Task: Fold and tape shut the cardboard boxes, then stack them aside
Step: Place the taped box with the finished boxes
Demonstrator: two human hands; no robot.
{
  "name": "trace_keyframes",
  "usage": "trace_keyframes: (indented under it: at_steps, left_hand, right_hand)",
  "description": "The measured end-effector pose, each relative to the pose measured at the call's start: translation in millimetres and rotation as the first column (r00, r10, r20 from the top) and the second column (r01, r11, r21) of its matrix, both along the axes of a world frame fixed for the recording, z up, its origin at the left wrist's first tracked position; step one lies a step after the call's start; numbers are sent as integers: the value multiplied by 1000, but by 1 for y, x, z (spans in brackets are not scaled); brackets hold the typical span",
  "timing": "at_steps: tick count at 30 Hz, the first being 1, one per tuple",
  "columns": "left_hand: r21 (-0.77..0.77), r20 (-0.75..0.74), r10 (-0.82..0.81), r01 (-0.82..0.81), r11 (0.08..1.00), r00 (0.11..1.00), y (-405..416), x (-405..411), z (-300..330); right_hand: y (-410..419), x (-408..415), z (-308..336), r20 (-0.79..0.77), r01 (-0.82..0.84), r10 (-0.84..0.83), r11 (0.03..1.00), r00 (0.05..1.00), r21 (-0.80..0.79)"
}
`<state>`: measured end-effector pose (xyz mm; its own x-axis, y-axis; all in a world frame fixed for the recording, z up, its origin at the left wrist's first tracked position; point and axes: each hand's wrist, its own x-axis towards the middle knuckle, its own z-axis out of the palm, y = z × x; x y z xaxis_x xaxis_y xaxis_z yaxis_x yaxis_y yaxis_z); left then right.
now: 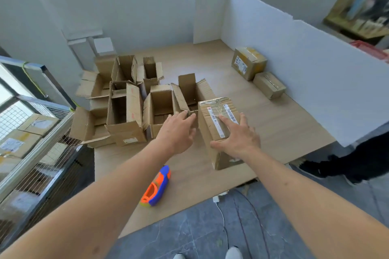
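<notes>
A taped-shut cardboard box (212, 130) with a barcode label lies in the middle of the wooden table (189, 166). My right hand (237, 134) rests flat on its top, fingers spread and straight. Just left of that box my left hand (179, 130) is held out with relaxed fingers, holding nothing; its fingertips reach the flap of an open box (160, 103). Several open boxes (120, 99) with raised flaps stand at the table's left. Two sealed boxes (248, 63) sit at the far right by the white wall. An orange and blue tape dispenser (156, 187) lies near the front edge.
White partition walls (294, 65) close off the table's right and back. A wire-mesh cart (31, 132) with parcels stands at the left. Another person's dark legs and shoes (345, 166) are at the right. Cables run over the grey floor (231, 216).
</notes>
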<state>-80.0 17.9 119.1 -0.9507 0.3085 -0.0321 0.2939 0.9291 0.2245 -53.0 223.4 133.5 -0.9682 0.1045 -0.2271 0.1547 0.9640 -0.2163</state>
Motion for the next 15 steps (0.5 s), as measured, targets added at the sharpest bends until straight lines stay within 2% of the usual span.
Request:
trace_keyframes:
  at_steps: [7,15]
  left_hand:
    - [-44,-58,-54,51,998,997,44,-14,65]
    - [-73,-112,-68,60,996,991,136,-39,105]
  right_hand:
    - [42,-5,56,-88,72,-74,997,993,-27]
    - [144,-28,91,-173,95,-98,995,980,-21]
